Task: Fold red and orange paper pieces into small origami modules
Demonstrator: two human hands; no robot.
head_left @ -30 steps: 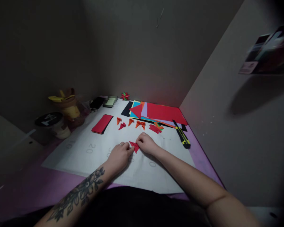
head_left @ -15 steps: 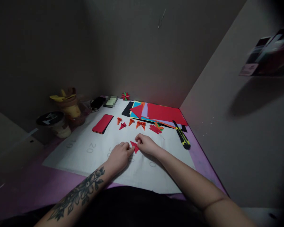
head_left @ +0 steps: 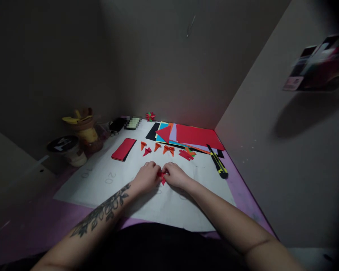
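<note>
A small piece of folded red paper (head_left: 163,178) is pinched between my two hands over the white sheet (head_left: 96,188). My left hand (head_left: 147,176) closes on its left side, and my right hand (head_left: 174,174) grips its right side. Fingers cover most of the paper; only its middle and a lower point show. Just beyond my hands lie several small folded orange pieces (head_left: 168,149) and a folded red piece (head_left: 147,151). Red paper strips (head_left: 186,154) lie with green and orange ones to the right of these.
A stack of red rectangles (head_left: 123,149) lies at left. Large coloured sheets (head_left: 197,135) spread at the back, with a yellow-black cutter knife (head_left: 218,162) on the right. A lidded tub (head_left: 67,150) and a pot (head_left: 86,130) stand far left. A paper star (head_left: 150,116) sits by the wall.
My left hand has moved up and right, from pressing the paper's lower left to pinching its left side. The paper now shows less between my hands. My right hand stays almost in place.
</note>
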